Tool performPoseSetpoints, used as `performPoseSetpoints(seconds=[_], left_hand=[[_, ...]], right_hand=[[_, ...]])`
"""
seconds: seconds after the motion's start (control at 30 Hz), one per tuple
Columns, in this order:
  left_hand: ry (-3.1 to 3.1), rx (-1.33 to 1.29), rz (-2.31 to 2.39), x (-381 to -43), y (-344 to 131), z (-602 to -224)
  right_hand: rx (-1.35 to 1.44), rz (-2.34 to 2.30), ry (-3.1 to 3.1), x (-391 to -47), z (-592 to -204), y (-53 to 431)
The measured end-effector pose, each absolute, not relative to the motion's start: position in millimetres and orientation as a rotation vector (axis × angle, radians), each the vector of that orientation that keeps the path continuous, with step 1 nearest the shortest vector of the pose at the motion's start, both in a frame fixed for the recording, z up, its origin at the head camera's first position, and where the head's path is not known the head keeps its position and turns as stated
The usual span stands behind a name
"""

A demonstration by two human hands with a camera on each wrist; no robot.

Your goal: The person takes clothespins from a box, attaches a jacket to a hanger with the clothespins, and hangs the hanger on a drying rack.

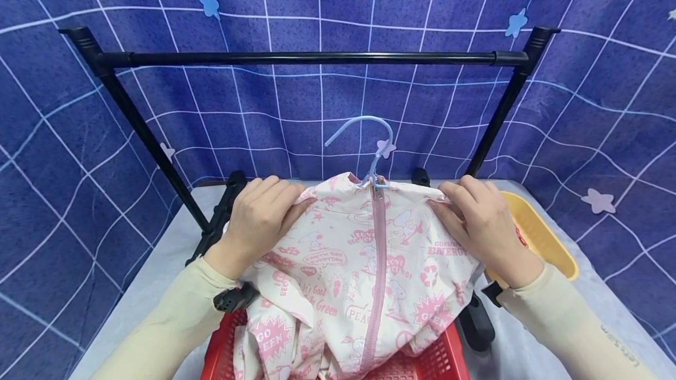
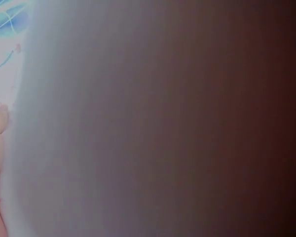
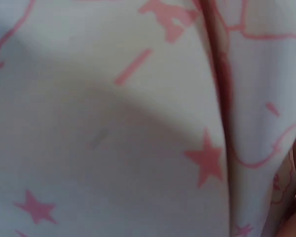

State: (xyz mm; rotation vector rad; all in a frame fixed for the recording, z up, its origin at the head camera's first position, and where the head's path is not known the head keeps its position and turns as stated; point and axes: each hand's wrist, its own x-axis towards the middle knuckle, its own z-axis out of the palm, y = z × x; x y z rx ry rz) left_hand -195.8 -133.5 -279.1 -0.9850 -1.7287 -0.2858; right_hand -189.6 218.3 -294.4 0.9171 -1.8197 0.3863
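A white jacket with pink print and a pink front zipper (image 1: 338, 268) hangs spread between both hands, its lower part bunched over a red basket. The left hand (image 1: 266, 219) pinches its shoulder on the left, thumb in front. At the opposite shoulder the right hand (image 1: 475, 221) grips the fabric in the same way. A light blue hanger (image 1: 388, 133) shows its hook above the collar; the rest of it is hidden inside the jacket. Blurred cloth fills most of the left wrist view, and printed jacket fabric (image 3: 138, 148) covers the right wrist view.
Behind the jacket stands a black rack with a horizontal bar (image 1: 317, 58). The red basket (image 1: 454, 350) is below the jacket. To the right, a yellow tray (image 1: 554, 245) holds something red, partly hidden by the right arm. A blue patterned curtain (image 1: 296, 4) hangs at the back.
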Motion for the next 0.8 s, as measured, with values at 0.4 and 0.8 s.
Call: performPoseSetpoints(seconds=[0.4,0.8], left_hand=[[-1.743,-1.005,-0.27,-194.8,-134.9,-279.0],[-1.754,-1.013,-0.278,-193.9,-136.0,-280.3]], right_hand=[[0.943,0.36,-1.846,-188.2,-291.0,219.7],[0.973,0.372,-1.833,-185.0,-287.5,221.0]])
